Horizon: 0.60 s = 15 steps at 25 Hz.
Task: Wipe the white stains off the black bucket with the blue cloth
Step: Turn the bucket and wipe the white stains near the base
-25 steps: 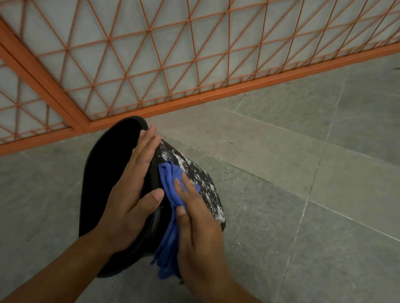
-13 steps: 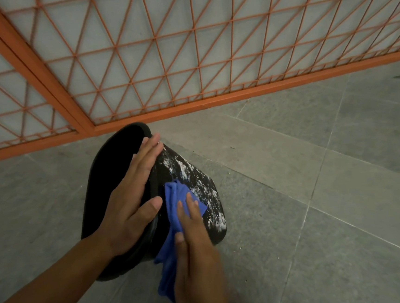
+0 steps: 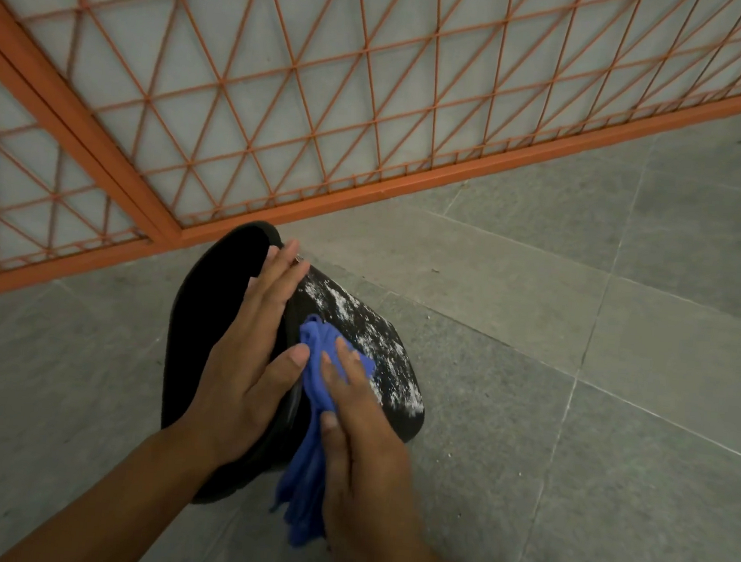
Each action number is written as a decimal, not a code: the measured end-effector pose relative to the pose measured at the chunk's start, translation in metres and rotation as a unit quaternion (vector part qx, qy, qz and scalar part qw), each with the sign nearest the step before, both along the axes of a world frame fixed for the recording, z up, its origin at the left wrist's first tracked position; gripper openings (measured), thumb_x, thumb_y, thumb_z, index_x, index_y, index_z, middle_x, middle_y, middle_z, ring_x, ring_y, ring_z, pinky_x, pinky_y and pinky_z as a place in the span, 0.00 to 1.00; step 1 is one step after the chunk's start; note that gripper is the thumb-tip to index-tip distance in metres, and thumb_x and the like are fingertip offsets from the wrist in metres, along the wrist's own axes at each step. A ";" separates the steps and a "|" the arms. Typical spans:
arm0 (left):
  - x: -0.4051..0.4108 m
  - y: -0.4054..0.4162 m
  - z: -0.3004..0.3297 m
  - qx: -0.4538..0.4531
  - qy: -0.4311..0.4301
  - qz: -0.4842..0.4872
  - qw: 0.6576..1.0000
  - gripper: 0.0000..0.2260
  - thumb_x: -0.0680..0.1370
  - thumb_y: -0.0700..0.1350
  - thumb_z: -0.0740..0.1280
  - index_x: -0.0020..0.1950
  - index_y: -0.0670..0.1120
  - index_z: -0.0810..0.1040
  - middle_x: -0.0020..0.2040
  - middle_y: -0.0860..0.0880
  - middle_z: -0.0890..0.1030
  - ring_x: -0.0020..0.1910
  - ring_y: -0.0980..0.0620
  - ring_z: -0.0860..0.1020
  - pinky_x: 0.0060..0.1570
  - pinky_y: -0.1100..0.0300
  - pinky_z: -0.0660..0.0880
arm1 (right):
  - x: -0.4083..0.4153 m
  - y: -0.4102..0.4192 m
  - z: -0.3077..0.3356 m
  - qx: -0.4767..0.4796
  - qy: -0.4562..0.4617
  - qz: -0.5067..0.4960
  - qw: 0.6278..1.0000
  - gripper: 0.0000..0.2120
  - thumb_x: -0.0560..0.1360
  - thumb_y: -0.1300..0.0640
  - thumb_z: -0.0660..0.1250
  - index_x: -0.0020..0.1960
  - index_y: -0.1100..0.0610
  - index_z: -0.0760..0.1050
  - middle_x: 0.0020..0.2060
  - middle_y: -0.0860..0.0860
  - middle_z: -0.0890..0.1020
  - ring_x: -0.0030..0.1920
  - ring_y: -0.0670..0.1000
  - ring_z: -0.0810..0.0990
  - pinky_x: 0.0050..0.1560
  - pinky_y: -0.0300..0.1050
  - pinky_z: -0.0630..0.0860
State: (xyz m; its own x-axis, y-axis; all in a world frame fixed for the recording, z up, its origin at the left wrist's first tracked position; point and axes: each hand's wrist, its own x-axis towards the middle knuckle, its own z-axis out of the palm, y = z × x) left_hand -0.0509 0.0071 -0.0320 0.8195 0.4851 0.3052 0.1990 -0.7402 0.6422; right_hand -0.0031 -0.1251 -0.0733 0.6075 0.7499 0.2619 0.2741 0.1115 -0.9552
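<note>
So there's only the head view to go on, looking down at both hands. The black bucket (image 3: 216, 334) is lying tipped on its side on the grey tiled floor (image 3: 572, 410), just in front of the corner of the orange mesh fence (image 3: 286, 94), mouth facing left and the outer wall turned up toward the camera. The left hand (image 3: 244, 368) is laid flat over the bucket's rim with fingers straight and thumb spread out, so it's bracing the bucket and not gripping anything. The right hand (image 3: 364, 432) is on the bucket's wall, just right of the left hand's thumb, with the bunched blue cloth (image 3: 318, 393) pressed under its fingers; fingers look mostly straight on top of the cloth, thumb lying along its edge, so it's more of a press than a pinch. The loose tail of the cloth hangs off the near side of the bucket. The white stains (image 3: 356, 320) are still thick across the wall beyond and to the right of the cloth, all the way to the bucket's base. My read is that we're mid-wipe and nowhere near done. Next move probably needs firm strokes out toward the base while the left hand keeps the bucket from rolling, then turning it to check the hidden side.
</note>
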 end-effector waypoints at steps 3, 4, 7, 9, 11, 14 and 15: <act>-0.006 -0.013 0.003 0.058 0.029 -0.013 0.998 0.31 0.81 0.62 0.47 0.78 0.44 0.52 0.80 0.54 0.50 0.79 0.54 0.48 0.76 0.56 0.44 | 0.015 0.004 -0.008 -0.008 0.045 -0.040 0.998 0.19 0.77 0.49 0.53 0.68 0.43 0.64 0.69 0.37 0.65 0.70 0.41 0.61 0.70 0.41 0.59; -0.006 -0.015 0.004 0.069 0.034 -0.010 0.997 0.31 0.81 0.61 0.47 0.78 0.44 0.51 0.80 0.54 0.49 0.79 0.55 0.48 0.76 0.58 0.44 | 0.019 0.004 -0.008 -0.020 0.041 -0.041 0.998 0.19 0.76 0.48 0.53 0.67 0.42 0.64 0.68 0.37 0.65 0.70 0.40 0.60 0.70 0.41 0.59; -0.004 -0.012 0.004 0.038 0.031 -0.001 0.999 0.29 0.80 0.57 0.52 0.78 0.48 0.49 0.80 0.55 0.48 0.78 0.58 0.47 0.76 0.56 0.45 | 0.019 0.006 -0.005 -0.026 0.024 -0.022 0.999 0.20 0.76 0.49 0.53 0.68 0.41 0.62 0.70 0.38 0.63 0.72 0.41 0.57 0.71 0.41 0.57; -0.004 -0.011 0.002 0.030 0.023 -0.006 0.999 0.29 0.79 0.52 0.53 0.78 0.45 0.51 0.80 0.52 0.50 0.79 0.56 0.48 0.76 0.51 0.47 | 0.010 0.004 -0.003 0.010 0.017 -0.026 0.999 0.20 0.77 0.53 0.54 0.69 0.44 0.62 0.71 0.39 0.63 0.72 0.43 0.58 0.71 0.40 0.58; -0.005 -0.010 0.000 0.025 0.008 -0.006 1.000 0.29 0.79 0.51 0.53 0.78 0.45 0.51 0.80 0.51 0.51 0.79 0.55 0.49 0.76 0.51 0.49 | 0.006 0.004 -0.001 0.043 -0.004 -0.027 0.999 0.21 0.77 0.56 0.55 0.69 0.45 0.62 0.71 0.40 0.63 0.71 0.44 0.60 0.70 0.38 0.58; -0.005 -0.005 0.000 0.016 0.008 0.010 1.000 0.29 0.79 0.55 0.53 0.78 0.48 0.51 0.80 0.55 0.50 0.78 0.57 0.49 0.76 0.51 0.50 | 0.022 0.012 -0.009 0.003 0.018 -0.045 0.999 0.19 0.76 0.54 0.55 0.67 0.47 0.65 0.68 0.40 0.67 0.69 0.40 0.63 0.69 0.38 0.61; -0.004 -0.004 0.000 0.016 0.010 0.011 1.000 0.29 0.79 0.55 0.53 0.78 0.48 0.51 0.80 0.55 0.50 0.78 0.57 0.49 0.75 0.48 0.50 | 0.024 0.012 -0.011 -0.011 0.032 -0.053 0.998 0.19 0.76 0.53 0.54 0.66 0.47 0.65 0.67 0.39 0.68 0.68 0.39 0.64 0.69 0.39 0.62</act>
State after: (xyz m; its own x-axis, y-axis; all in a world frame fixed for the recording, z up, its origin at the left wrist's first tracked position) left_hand -0.0552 0.0029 -0.0319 0.8152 0.4929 0.3042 0.2280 -0.7558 0.6139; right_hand 0.0213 -0.1130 -0.0845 0.6987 0.6855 0.2049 0.2226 0.0639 -0.9728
